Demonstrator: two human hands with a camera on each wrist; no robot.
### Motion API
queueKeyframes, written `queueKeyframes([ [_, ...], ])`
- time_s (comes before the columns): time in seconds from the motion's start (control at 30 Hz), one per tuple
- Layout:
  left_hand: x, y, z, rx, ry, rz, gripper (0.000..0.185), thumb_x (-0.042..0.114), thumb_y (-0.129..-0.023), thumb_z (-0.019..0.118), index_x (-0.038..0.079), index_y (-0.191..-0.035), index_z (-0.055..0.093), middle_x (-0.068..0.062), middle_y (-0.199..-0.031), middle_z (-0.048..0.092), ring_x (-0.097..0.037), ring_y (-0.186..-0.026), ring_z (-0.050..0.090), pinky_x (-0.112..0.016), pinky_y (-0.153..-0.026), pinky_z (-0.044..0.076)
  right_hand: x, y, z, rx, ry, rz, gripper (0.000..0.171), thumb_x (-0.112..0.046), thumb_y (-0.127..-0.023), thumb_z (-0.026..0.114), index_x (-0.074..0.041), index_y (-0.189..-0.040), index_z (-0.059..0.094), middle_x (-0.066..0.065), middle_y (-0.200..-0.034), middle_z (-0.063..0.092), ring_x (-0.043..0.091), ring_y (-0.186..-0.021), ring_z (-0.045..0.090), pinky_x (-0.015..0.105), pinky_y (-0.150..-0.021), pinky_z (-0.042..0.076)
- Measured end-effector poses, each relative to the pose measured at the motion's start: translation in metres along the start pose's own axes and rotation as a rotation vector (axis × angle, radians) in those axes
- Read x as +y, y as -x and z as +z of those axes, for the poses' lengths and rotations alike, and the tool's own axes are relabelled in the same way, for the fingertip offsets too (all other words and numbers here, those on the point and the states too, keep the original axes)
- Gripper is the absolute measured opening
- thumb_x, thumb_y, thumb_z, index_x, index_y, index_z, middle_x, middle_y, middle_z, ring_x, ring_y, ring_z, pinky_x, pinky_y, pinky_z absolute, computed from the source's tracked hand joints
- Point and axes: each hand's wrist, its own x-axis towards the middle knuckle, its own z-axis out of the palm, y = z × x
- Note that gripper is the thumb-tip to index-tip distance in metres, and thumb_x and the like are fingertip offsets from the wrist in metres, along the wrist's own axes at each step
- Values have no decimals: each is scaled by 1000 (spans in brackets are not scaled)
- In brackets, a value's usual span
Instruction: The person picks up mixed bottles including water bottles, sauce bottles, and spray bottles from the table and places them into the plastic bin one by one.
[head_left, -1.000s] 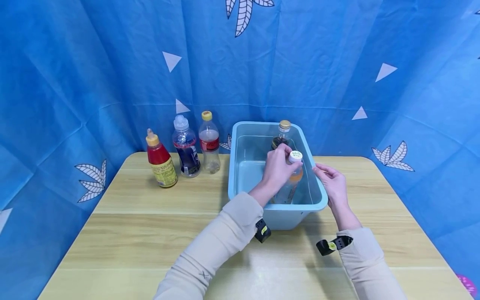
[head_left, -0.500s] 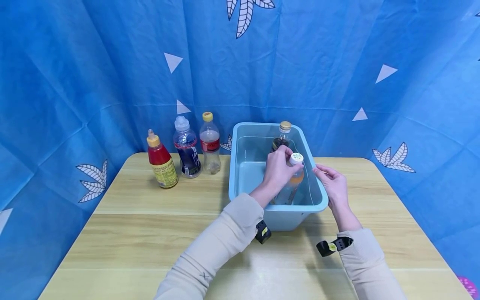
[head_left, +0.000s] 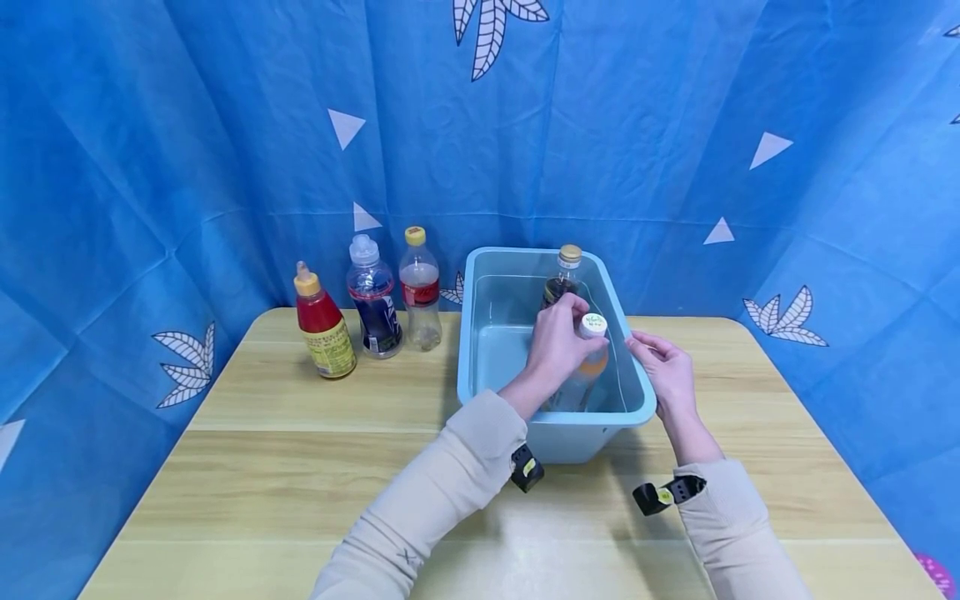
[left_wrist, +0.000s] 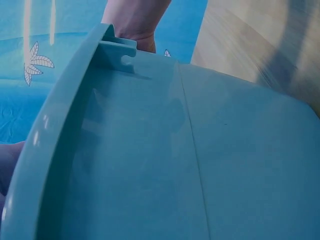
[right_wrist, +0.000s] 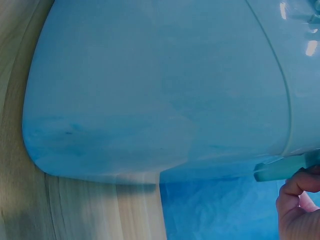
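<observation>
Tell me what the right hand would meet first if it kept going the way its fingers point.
Probably the white-capped bottle gripped by the left hand inside the blue tub; the right hand sits at the tub's rim, depth uncertain.

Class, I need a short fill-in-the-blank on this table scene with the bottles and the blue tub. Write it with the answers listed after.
1. The left hand holds a bottle with a ____ cap inside the tub.
2. Outside the tub, ____ bottles stand on the wooden table.
3. The red sauce bottle has a ____ top.
4. The right hand is at the tub's ____ rim.

Answers: white; three; yellow; right
</observation>
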Motion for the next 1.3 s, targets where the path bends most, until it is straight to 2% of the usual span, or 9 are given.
queueKeyframes([
  [0.33,3,1,-4,-12,0,5,47,18,-65,79,7,-105,56,-4,-101,61,-14,-90,56,-18,-77,44,-1,0,0,-6,-2,-3,47,-23,-82,64,5,-118,53,-12,-70,62,3,-66,60,16,-60,49],
  [0.73,2,6,-14,-37,16,-4,55,21,-66,79,7,-114,55,-5,-105,60,-17,-95,54,-25,-78,44,-2,0,0,4,-10,-2,46,-22,-82,64,5,-117,53,-12,-69,62,2,-65,60,16,-60,49],
  [1.07,-4,11,-31,-43,102,16,56,25,-69,76,6,-116,53,-7,-107,58,-20,-96,55,-24,-81,45,-2,1,-1,0,3,-6,47,-23,-82,64,5,-118,53,-13,-69,61,2,-64,59,16,-59,49],
  [1.3,-9,14,-46,-25,124,53,49,20,-74,73,5,-116,53,-8,-106,58,-21,-95,54,-24,-78,45,-2,0,0,12,8,-3,46,-23,-81,65,4,-116,54,-13,-69,61,2,-64,59,16,-59,49],
])
